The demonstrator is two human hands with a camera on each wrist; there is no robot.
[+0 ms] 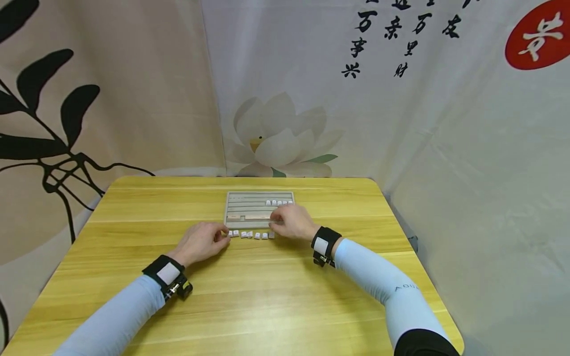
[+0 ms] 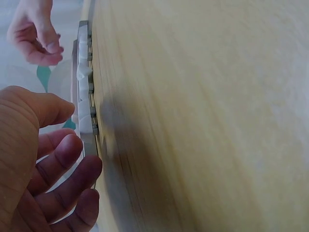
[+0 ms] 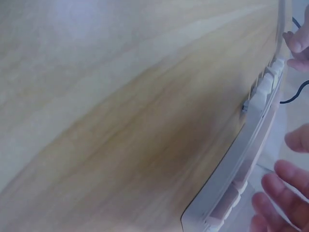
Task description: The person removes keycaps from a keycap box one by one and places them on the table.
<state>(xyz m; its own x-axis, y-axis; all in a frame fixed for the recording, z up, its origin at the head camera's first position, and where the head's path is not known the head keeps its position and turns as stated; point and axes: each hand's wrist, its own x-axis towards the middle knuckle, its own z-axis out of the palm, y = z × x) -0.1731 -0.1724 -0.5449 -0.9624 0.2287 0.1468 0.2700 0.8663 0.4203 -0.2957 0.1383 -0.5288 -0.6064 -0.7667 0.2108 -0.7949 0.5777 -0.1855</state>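
A grey keyboard-shaped tray [image 1: 247, 208] with ridged rows lies toward the back of the table. White keycaps [image 1: 279, 202] line the right part of an upper row, and a long pale pink bar [image 1: 256, 217] sits in a lower one. Several loose white keycaps [image 1: 243, 235] form a row along the near edge. My left hand [image 1: 202, 242] is by the left end of that row, fingers loosely bent, thumb apart from them in the left wrist view. Over the tray's lower right corner is my right hand [image 1: 294, 221]; thumb and fingertips [image 3: 288, 175] show a gap with nothing in it.
The wooden table [image 1: 267, 296] has its back edge close to a hanging cloth [image 1: 378, 123] printed with a lotus and writing. Each wrist wears a black strap [image 1: 166, 273] with a small camera. A dark cable [image 3: 295, 96] shows beyond the tray.
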